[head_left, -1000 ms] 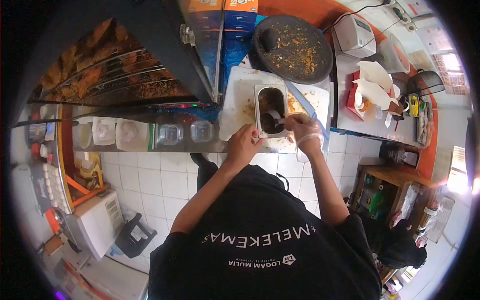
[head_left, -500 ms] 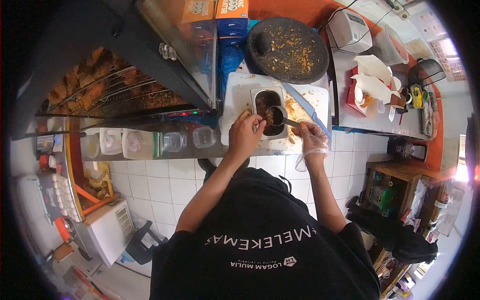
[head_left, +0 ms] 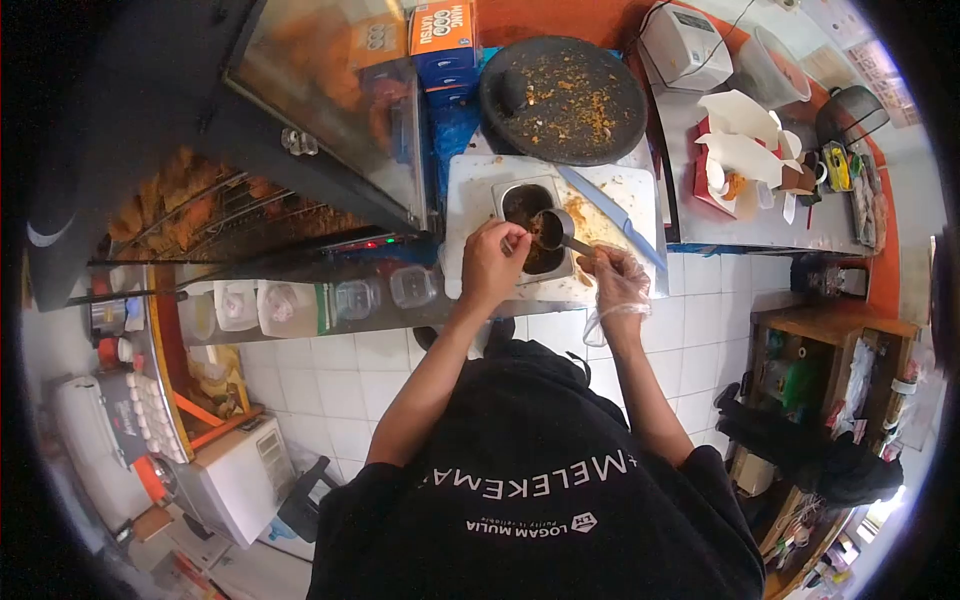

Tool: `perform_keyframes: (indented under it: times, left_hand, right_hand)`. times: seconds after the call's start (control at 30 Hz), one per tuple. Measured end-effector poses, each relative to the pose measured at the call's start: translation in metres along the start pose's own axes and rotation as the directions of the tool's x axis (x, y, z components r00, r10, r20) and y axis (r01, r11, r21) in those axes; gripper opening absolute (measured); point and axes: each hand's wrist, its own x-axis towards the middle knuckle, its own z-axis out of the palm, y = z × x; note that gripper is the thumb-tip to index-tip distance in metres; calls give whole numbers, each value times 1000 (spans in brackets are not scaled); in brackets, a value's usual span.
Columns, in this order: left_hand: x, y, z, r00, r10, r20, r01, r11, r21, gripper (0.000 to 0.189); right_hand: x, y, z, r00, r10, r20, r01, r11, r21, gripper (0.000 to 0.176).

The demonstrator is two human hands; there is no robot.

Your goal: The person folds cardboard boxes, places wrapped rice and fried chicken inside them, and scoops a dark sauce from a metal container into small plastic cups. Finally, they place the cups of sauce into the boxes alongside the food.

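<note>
A rectangular metal container (head_left: 512,194) of dark brown sauce stands on a white cutting board (head_left: 468,200). My left hand (head_left: 490,265) is bare and grips the container's near rim. My right hand (head_left: 615,275) wears a clear plastic glove and holds the handle of a small metal scoop (head_left: 555,228). The scoop hangs over the container with brown sauce in its bowl.
A knife (head_left: 612,212) lies on the board's right side. Behind the board sits a round black pan (head_left: 565,95) strewn with crumbs. A glass case of fried food (head_left: 330,90) stands at left, small tubs (head_left: 290,305) below it, white papers (head_left: 740,150) at right.
The scoop has risen out of the sauce and now carries some above the container. My left hand has moved from the counter edge onto the container's rim.
</note>
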Motion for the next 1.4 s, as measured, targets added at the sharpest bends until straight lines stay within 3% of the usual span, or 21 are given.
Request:
perform_keyframes:
  times: [0.07, 0.13, 0.2, 0.33, 0.37, 0.47, 0.5, 0.6, 0.7, 0.8, 0.83, 0.93, 1.03, 1.17, 1.33, 1.4]
  left_hand:
    - [-3, 9, -13, 1000, 13, 3, -13, 997, -72, 9]
    - [-5, 27, -29, 998, -60, 30, 65, 977, -204, 10]
    - [-7, 36, -43, 995, -80, 55, 95, 932, -350, 11]
    - [-11, 101, -91, 959, -149, 243, 276, 701, -657, 7]
    - [-14, 117, -103, 952, -144, 269, 298, 633, -715, 8]
    - [-30, 167, -131, 934, 134, 331, 265, 363, -893, 10]
    - [-39, 187, -140, 907, 194, 374, 309, 296, -904, 17]
    - [-58, 235, -147, 751, 527, 397, 414, 92, -905, 24]
    - [-76, 250, -139, 667, 702, 249, 374, -26, -927, 21]
    - [-89, 254, -145, 668, 667, 329, 461, -24, -887, 21]
    - [-88, 251, -149, 662, 662, 351, 479, -14, -878, 22]
    - [-94, 244, -157, 676, 613, 410, 483, 52, -874, 20]
    - [-97, 225, -170, 655, 559, 509, 501, 184, -846, 17]
    - [-112, 218, -168, 748, 432, 504, 459, 213, -863, 17]
    - [-120, 217, -160, 790, 357, 498, 417, 282, -864, 16]
    - [-125, 215, -156, 812, 309, 495, 429, 258, -866, 15]
  right_hand:
    - [3, 5, 0, 1000, 22, 11, -22, 1000, -19, 15]
    - [6, 12, 3, 998, 51, 44, -50, 998, -28, 15]
    - [9, 6, 8, 993, 75, 87, -53, 972, -228, 16]
    - [12, 4, 16, 989, 87, 121, -25, 896, -443, 14]
    - [14, 23, 15, 993, 20, 115, 28, 916, -401, 13]
    - [15, 15, 12, 982, -100, 163, 177, 795, -580, 14]
    - [16, 17, 12, 988, -47, 149, 122, 831, -543, 15]
    - [18, 17, 9, 978, -77, 194, 188, 732, -654, 17]
    - [14, 18, 12, 990, -26, 137, 85, 891, -446, 15]
    - [4, -5, 14, 983, -86, 165, 172, 757, -630, 11]
    - [15, 38, 5, 983, -20, 184, 71, 958, -278, 8]
    - [10, 31, 6, 974, -21, 226, 81, 963, -258, 19]
    - [10, 39, 6, 984, -11, 179, 69, 944, -321, 14]
    - [7, 32, 11, 985, -19, 173, 90, 906, -413, 13]
    - [16, 55, 8, 957, -207, 204, 268, 902, -339, 15]
    - [11, 29, 13, 906, -313, 286, 412, 811, -416, 14]
